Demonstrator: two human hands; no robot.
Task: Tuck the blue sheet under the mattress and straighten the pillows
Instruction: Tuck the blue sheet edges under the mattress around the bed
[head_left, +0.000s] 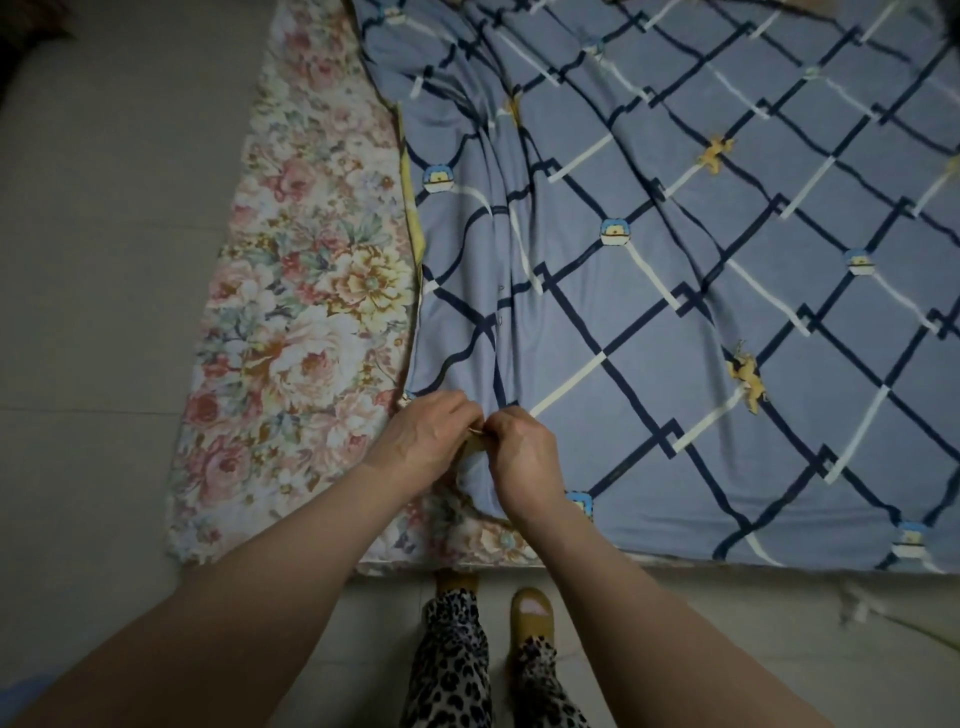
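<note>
Head view, near to far. At 6 o'clock, the person's feet in yellow slippers (531, 613) on the tiled floor (104, 364), leopard-print trousers (452, 670) below. Just above, the near edge of the mattress (291, 332), in floral cover, exposed along the strip from 7 to 11 o'clock.

Left hand (428, 439) and right hand (522, 457) meet just below centre, knuckles nearly touching. Both have fingers curled and pinch the near-left corner of the blue sheet (649, 312); a small pale bit shows between the fingertips, cannot tell what.

The sheet covers the mattress from centre out to 3 o'clock. Creases fan from the pinched corner toward 12 o'clock. Left edge lies loose on top, yellow underside showing.

Step in hand, by judgement: gathering the corner before tucking. Next move likely calls for pulling it taut toward 7 o'clock, then pushing it under the mattress edge. Pillows not in view.
</note>
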